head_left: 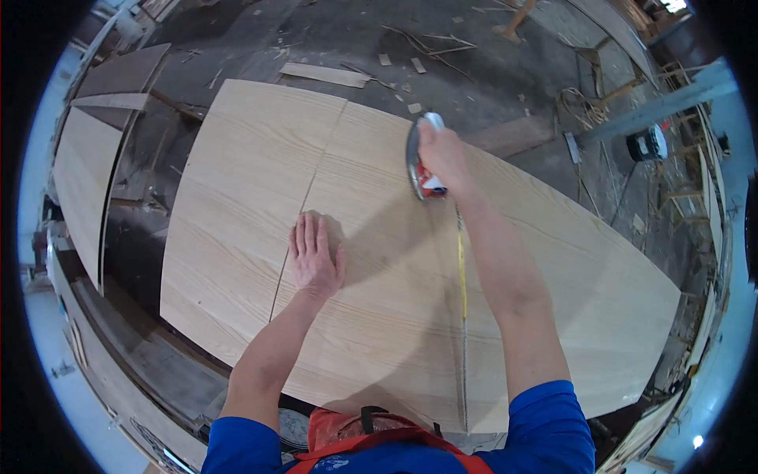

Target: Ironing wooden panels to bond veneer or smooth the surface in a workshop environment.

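A large pale wood-grain panel [379, 316] lies in front of me, crossed by a thin dark seam [313, 178] left of its middle. My left hand [314, 254] rests flat on the wood beside this seam, fingers stretched out and holding nothing. At the far edge, my right hand [444, 158] is wrapped round the handle of what looks like an electric iron [414, 162], with a dark curved base and a red and white body. The iron is tilted; whether its base touches the wood is hard to tell. A patterned, partly yellow cord [463, 292] trails from it toward me.
More wood panels [83, 170] stand at the left. Beyond the far edge, a loose wood strip [325, 75] and scraps litter the dark floor. A dark and white bucket [647, 144] stands at the right near a long beam [655, 101].
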